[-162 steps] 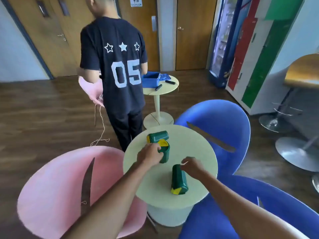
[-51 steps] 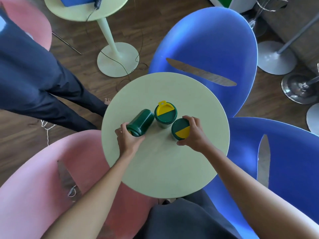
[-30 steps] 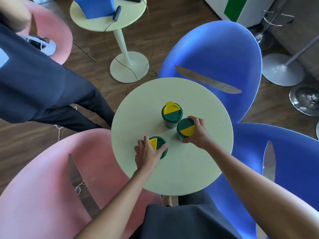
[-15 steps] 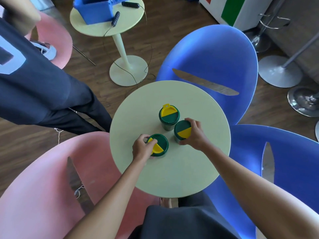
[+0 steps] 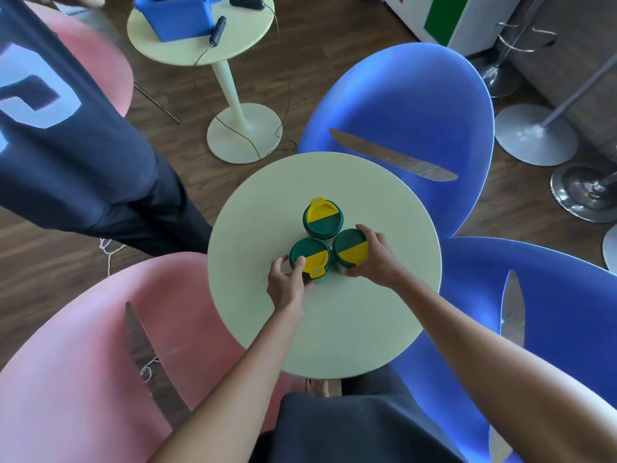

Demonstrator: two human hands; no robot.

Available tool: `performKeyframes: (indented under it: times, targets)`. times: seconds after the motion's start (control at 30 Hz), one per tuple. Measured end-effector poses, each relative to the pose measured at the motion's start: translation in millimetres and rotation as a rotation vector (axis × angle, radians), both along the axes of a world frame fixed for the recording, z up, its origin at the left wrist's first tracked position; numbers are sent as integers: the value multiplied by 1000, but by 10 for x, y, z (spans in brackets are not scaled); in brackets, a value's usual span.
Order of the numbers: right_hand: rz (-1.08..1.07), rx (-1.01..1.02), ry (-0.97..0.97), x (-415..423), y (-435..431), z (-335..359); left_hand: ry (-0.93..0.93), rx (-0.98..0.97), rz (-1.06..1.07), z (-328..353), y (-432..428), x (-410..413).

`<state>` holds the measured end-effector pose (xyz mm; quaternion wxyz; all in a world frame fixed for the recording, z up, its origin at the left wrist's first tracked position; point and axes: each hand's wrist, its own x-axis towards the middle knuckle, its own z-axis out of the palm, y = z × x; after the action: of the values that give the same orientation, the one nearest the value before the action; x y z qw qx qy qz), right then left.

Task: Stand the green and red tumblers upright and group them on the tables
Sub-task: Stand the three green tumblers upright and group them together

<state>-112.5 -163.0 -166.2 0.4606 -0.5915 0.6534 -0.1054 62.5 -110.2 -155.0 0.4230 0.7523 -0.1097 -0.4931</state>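
Grouping step on the round surface: my left hand wraps the near-left green tumbler, my right hand the near-right one, both upright against the third. Half a second ago the left tumbler stood apart. Next, I judge: let go, find the red ones

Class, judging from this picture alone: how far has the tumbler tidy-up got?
Done: all three green tumblers stand upright, clustered on the near table. In hand: the left hand grips the near-left tumbler; the right hand grips the near-right tumbler. Left: letting go. No red tumblers are visible.
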Motion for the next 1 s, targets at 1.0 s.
performKeyframes:
  times: [1.0]
  targets:
    - [-261, -320, 68, -22, 459, 286, -719, -95, -617, 258, 157, 224]
